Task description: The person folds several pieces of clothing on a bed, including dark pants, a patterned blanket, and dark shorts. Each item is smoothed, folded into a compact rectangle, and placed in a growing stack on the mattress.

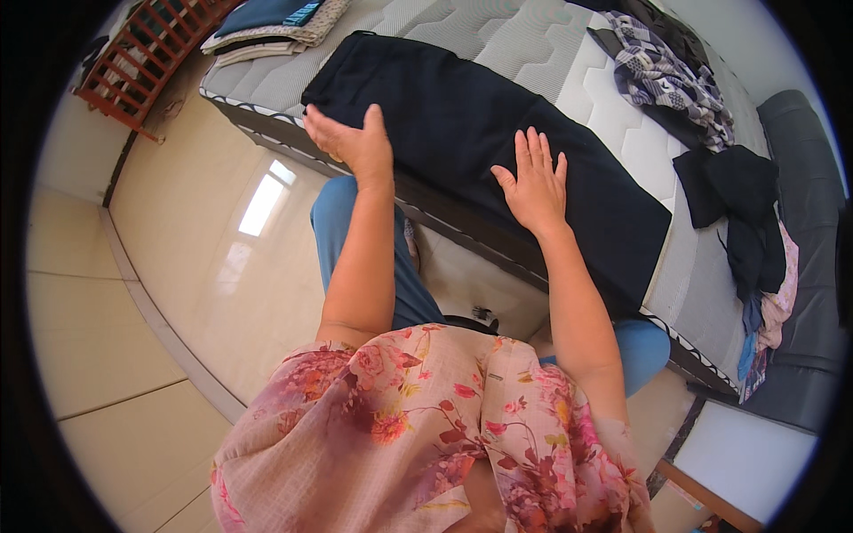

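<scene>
Dark trousers, folded lengthwise, lie spread along the near side of a mattress. Their wider waist end is at the left, and the narrower end reaches the mattress edge at the right. My left hand is at the near corner of the waist end, thumb raised apart from the fingers; whether its fingertips press the cloth is hard to tell. Flat on the middle of the trousers, palm down with fingers spread, rests my right hand. Neither hand grips anything.
Folded clothes are stacked at the mattress's far left corner. Crumpled checked cloth and loose black garments lie at the right, beside a dark padded headboard. A red-brown slatted wooden rail stands beyond the tiled floor.
</scene>
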`<control>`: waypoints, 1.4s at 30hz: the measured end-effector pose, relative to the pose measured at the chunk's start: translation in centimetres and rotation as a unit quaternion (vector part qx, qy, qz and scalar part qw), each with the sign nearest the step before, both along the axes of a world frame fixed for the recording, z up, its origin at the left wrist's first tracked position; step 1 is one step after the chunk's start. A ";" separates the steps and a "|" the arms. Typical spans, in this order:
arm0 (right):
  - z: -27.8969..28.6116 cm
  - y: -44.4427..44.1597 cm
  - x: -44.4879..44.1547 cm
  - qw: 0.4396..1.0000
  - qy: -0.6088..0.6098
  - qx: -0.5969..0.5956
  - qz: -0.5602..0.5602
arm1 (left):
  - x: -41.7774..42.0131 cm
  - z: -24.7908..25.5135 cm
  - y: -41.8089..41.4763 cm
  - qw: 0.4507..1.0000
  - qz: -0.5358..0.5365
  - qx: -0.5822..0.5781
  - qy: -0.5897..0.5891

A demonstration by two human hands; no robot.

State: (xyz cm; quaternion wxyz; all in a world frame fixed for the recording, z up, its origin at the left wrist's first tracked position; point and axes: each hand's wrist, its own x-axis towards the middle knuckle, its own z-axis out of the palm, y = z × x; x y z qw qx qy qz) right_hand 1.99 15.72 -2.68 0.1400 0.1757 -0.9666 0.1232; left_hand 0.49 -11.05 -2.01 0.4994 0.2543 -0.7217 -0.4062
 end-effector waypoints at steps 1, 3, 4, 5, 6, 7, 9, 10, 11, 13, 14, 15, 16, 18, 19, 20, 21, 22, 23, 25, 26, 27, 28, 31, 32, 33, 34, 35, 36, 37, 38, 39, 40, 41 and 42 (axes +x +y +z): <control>-0.2 -0.4 -0.2 1.000 -0.002 0.002 -0.008 | 0.0 -0.4 -1.1 0.994 -0.024 0.101 0.024; -0.5 -0.9 -0.5 1.000 0.010 -0.004 0.000 | -0.2 -1.3 -2.9 0.971 -0.055 0.230 0.017; -0.6 -1.0 -0.6 1.000 0.013 -0.004 -0.002 | -0.3 -1.7 -3.4 0.960 -0.074 0.265 0.041; -0.7 -1.0 -0.6 1.000 0.011 -0.005 -0.003 | -0.5 -1.9 -4.0 0.948 -0.093 0.296 0.067; -0.7 -1.1 -0.6 1.000 0.017 -0.010 -0.002 | -0.8 -2.0 -4.6 0.953 -0.083 0.287 0.046; -0.7 -1.0 -0.6 1.000 0.018 -0.015 0.000 | -0.9 -2.0 -4.8 0.957 -0.083 0.278 0.029; -0.5 -1.0 -0.4 1.000 0.015 -0.016 0.004 | -1.1 -1.9 -5.3 0.966 -0.084 0.244 0.009; -0.3 -1.0 -0.2 1.000 0.012 -0.012 0.007 | -1.1 -1.7 -5.7 0.961 -0.122 0.246 -0.012; -0.1 -1.1 -0.1 1.000 0.014 -0.009 0.008 | -0.9 -1.4 -6.1 0.953 -0.159 0.254 -0.047; 0.5 -1.2 0.0 1.000 -0.006 -0.015 0.005 | -1.0 -1.2 -6.4 0.950 -0.183 0.231 -0.106; 0.7 -1.2 0.0 1.000 -0.019 -0.015 0.000 | -1.0 -1.2 -6.4 0.956 -0.171 0.201 -0.130; 0.9 -1.2 -0.1 0.999 -0.042 -0.013 -0.005 | -1.2 -1.2 -6.4 0.960 -0.163 0.170 -0.149; 1.0 -1.1 -0.3 0.999 -0.053 -0.009 -0.010 | -1.2 -1.5 -6.1 0.976 -0.162 0.103 -0.107; 1.2 -0.9 -0.7 0.997 -0.070 -0.013 -0.017 | -1.8 -1.9 -5.6 0.984 -0.143 0.081 -0.070; 1.2 -0.8 -1.0 0.998 -0.059 -0.024 -0.014 | -2.1 -2.0 -5.5 0.986 -0.130 0.087 -0.065; 1.2 -0.8 -1.3 0.998 -0.034 -0.023 -0.044 | -2.4 -2.1 -5.4 0.981 -0.133 0.133 -0.037; 1.3 -0.7 -1.5 0.997 -0.040 -0.018 -0.059 | -2.7 -2.0 -5.6 0.968 -0.146 0.206 -0.007; 1.3 -0.7 -1.7 0.997 -0.022 -0.023 -0.069 | -2.9 -1.7 -5.9 0.941 -0.149 0.303 -0.004; 1.4 -0.7 -1.9 0.995 -0.035 -0.015 -0.087 | -3.1 -1.5 -6.0 0.913 -0.161 0.375 0.016; 1.8 -0.7 -2.1 0.996 -0.039 -0.001 -0.083 | -3.6 -0.2 -6.7 0.844 -0.250 0.467 0.078; 2.0 -0.6 -2.3 0.995 -0.064 0.006 -0.080 | -3.8 0.5 -6.6 0.813 -0.309 0.477 0.124; 2.3 -0.5 -2.3 0.993 -0.082 0.015 -0.081 | -3.9 1.3 -6.2 0.782 -0.348 0.493 0.155; 2.5 -0.5 -2.4 0.993 -0.088 0.019 -0.082 | -3.9 2.3 -5.8 0.789 -0.361 0.472 0.157; 2.4 -0.1 -2.3 0.994 -0.090 0.017 -0.061 | -2.9 5.5 -2.0 0.848 -0.359 0.318 0.226; 2.1 0.1 -2.0 0.995 -0.090 -0.003 -0.048 | -2.1 6.8 -0.7 0.848 -0.395 0.270 0.230; 1.7 0.4 -1.7 0.994 -0.095 -0.032 -0.033 | -1.3 8.0 0.9 0.855 -0.403 0.243 0.217; 1.4 0.9 -1.5 0.993 -0.087 -0.082 -0.004 | -0.6 9.1 2.6 0.861 -0.414 0.209 0.210; 1.2 1.7 -1.2 0.988 -0.109 -0.111 0.012 | 0.1 10.0 4.4 0.857 -0.439 0.149 0.225; 1.1 2.4 -1.1 0.953 -0.152 -0.260 0.046 | 0.7 10.9 5.9 0.884 -0.421 0.113 0.170; 1.3 3.3 -1.1 0.896 -0.201 -0.391 0.069 | 1.4 11.3 7.6 0.894 -0.423 0.082 0.123; 1.5 4.1 -0.9 0.814 -0.259 -0.516 0.064 | 2.0 11.4 9.4 0.897 -0.422 -0.016 0.129; 1.7 5.2 0.0 0.730 -0.214 -0.635 0.137 | 2.6 11.3 11.2 0.892 -0.418 -0.114 0.133; 2.2 6.7 0.6 0.654 -0.249 -0.705 0.114 | 3.4 10.8 13.1 0.877 -0.441 -0.155 0.113; 2.9 8.4 1.3 0.571 -0.276 -0.766 0.102 | 4.4 10.0 14.8 0.857 -0.476 -0.176 0.090; 3.4 10.1 2.1 0.493 -0.279 -0.820 0.085 | 5.4 9.2 16.4 0.833 -0.515 -0.201 0.029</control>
